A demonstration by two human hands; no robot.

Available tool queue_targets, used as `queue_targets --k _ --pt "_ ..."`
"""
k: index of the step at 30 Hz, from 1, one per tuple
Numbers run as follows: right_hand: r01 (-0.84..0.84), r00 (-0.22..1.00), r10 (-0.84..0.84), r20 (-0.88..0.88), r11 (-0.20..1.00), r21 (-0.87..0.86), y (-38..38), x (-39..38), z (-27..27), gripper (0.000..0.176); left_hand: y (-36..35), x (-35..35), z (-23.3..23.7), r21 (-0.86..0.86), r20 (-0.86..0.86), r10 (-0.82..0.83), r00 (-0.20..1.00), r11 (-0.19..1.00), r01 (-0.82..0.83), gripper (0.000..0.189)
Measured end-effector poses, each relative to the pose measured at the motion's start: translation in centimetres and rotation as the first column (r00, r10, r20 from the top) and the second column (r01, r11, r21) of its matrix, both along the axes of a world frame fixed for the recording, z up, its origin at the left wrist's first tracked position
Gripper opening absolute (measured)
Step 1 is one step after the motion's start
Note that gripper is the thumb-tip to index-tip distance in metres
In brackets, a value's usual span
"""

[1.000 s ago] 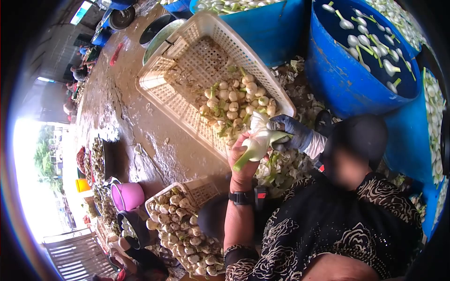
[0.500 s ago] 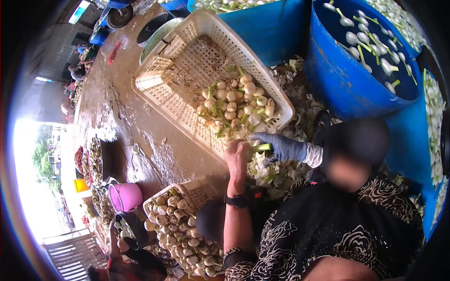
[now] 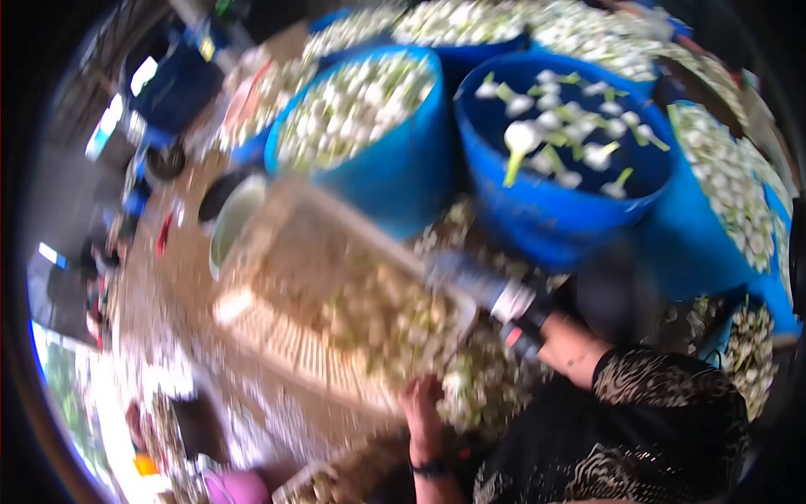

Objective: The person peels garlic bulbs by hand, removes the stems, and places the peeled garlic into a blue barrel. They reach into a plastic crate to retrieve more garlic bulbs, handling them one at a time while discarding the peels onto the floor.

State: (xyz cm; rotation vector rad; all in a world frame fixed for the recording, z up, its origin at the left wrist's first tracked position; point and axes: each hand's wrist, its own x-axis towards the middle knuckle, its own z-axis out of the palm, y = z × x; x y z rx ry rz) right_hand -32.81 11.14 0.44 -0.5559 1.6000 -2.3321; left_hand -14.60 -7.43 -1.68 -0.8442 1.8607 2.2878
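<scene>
My bare left hand [image 3: 421, 393], with a dark band on the wrist, is closed beside the near edge of the beige basket [image 3: 336, 200]; what it holds, if anything, is too blurred to name. Peeled bulbs [image 3: 390, 311] lie in the basket's near end. My right hand [image 3: 463, 279], in a grey-blue glove, is over the basket's right rim; motion smears its fingers. Above the near side of the blue tub [image 3: 537, 223] a large white bulb [image 3: 522, 136] with a green stem shows, touching neither hand.
Another blue tub [image 3: 390, 189] full of bulbs stands behind the basket. Peelings [image 3: 495, 382] are heaped right of my left hand. At the lower left are a pink bucket [image 3: 237, 487] and a second basket [image 3: 336, 470]. More bulbs [image 3: 722, 185] fill the right side.
The view has swung, so the tubs show further left. My hands have parted, and the green stem between them is gone. My right arm has stretched out toward the tubs.
</scene>
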Motion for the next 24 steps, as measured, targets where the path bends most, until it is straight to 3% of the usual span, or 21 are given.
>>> queue_targets --k 1,2,3,4,5,6,9,11,12,14,17,20,21,22,23,24 --pt "-0.187 0.819 0.338 0.464 0.921 -0.342 -1.9 -2.9 -13.9 0.032 0.1 -0.6 0.1 0.095 0.067 0.088 0.994 0.991 -0.094 0.021" --pt "-0.240 0.967 0.211 0.142 0.942 0.233 -3.3 -0.9 -11.7 0.030 0.4 -0.7 0.8 0.081 0.045 0.000 0.999 0.997 -0.003 0.017" --pt "0.015 0.953 0.209 -0.221 0.696 0.718 -4.8 1.1 -10.2 0.029 0.5 0.0 0.3 0.041 0.040 -0.021 0.999 0.999 0.020 0.017" --pt "0.208 0.885 0.410 -0.220 0.075 0.975 -7.1 1.5 -10.8 0.032 0.8 -0.2 -0.1 0.016 0.043 -0.026 0.999 1.000 0.025 0.017" --pt "0.384 0.769 0.494 -0.405 0.149 0.911 -7.2 2.3 -16.0 0.032 0.9 -0.2 -0.5 -0.009 0.045 -0.025 0.999 1.000 0.026 0.018" --pt "0.444 0.750 0.508 -0.425 0.089 0.891 -7.3 2.9 -17.0 0.034 1.0 -0.6 -0.7 -0.025 0.040 -0.025 0.999 0.999 0.026 0.018" --pt "0.307 0.864 0.415 -0.286 0.016 0.952 -8.9 1.9 -20.3 0.031 1.0 -1.2 -1.0 -0.055 0.036 -0.035 0.999 0.998 0.037 0.021" --pt "0.594 0.762 0.308 -0.570 0.018 0.804 -10.2 0.6 -25.7 0.026 0.9 -1.4 -1.1 -0.065 0.033 -0.036 0.999 0.997 0.038 0.022" --pt "0.600 0.757 0.310 -0.575 0.018 0.800 -9.9 0.4 -24.6 0.026 0.9 -1.5 -1.1 -0.071 0.031 -0.037 0.999 0.997 0.039 0.023" --pt "0.504 0.712 0.622 -0.327 -0.127 0.854 -8.6 0.4 -20.6 0.031 0.9 -1.5 -1.2 -0.084 0.026 -0.034 0.999 0.996 0.036 0.025" --pt "0.573 0.730 0.564 -0.386 -0.197 0.796 -8.1 0.8 -17.2 0.024 0.6 -1.2 -1.3 -0.100 0.014 -0.025 1.000 0.995 0.026 0.028" --pt "0.222 0.806 0.579 -0.123 -0.104 0.970 -7.0 0.2 -12.1 0.023 -0.1 -0.9 -1.2 -0.120 0.003 -0.012 1.000 0.993 0.012 0.031" --pt "0.157 0.842 0.510 -0.173 0.074 0.985 -6.7 0.8 -11.4 0.020 -0.4 -0.8 -1.2 -0.125 -0.001 -0.006 1.000 0.992 0.006 0.032" --pt "0.137 0.868 0.460 -0.185 0.135 0.981 -8.6 -0.2 -14.6 0.017 -0.6 -0.8 -1.3 -0.127 -0.006 0.001 1.000 0.992 -0.001 0.033" --pt "0.064 0.889 0.405 -0.212 0.349 0.935 -8.7 -0.2 -18.4 0.017 -0.8 -0.7 -1.4 -0.128 -0.009 0.003 1.000 0.992 -0.005 0.034" --pt "0.008 0.909 0.353 -0.223 0.519 0.855 -8.6 0.9 -16.4 0.017 -1.0 -0.6 -1.5 -0.135 -0.011 0.003 1.000 0.991 -0.005 0.035"
